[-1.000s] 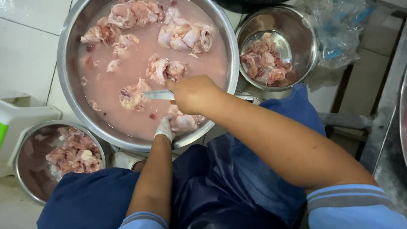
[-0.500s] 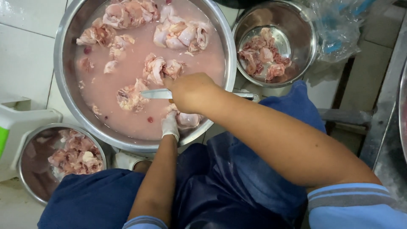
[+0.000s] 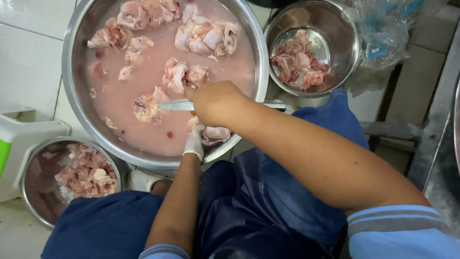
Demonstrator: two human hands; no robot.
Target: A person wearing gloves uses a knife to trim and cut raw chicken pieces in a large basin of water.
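I judge trimming underway: my right hand [image 3: 215, 101] grips the knife [image 3: 179, 104], left hand [image 3: 195, 143] clamps a chicken piece [image 3: 214, 134] at the basin [image 3: 72, 96]'s near rim; next needs a careful cut.

The knife [image 3: 178, 105] lies level, its silver blade jutting left from the right hand [image 3: 215, 103]. A pale pink chicken piece [image 3: 213, 134] sits just below that hand, gripped by the gloved left hand [image 3: 194, 143].

Pale tiled floor [image 3: 28, 62] underfoot, carrying everything here. Big steel basin [image 3: 72, 96] of pink water and raw chicken sits in the middle. Small steel bowl [image 3: 33, 201] of meat scraps at lower left, another steel bowl [image 3: 347, 52] at upper right, a crumpled clear plastic bag [image 3: 383, 33] just beside it. White plastic container [image 3: 24, 139] at the left edge.
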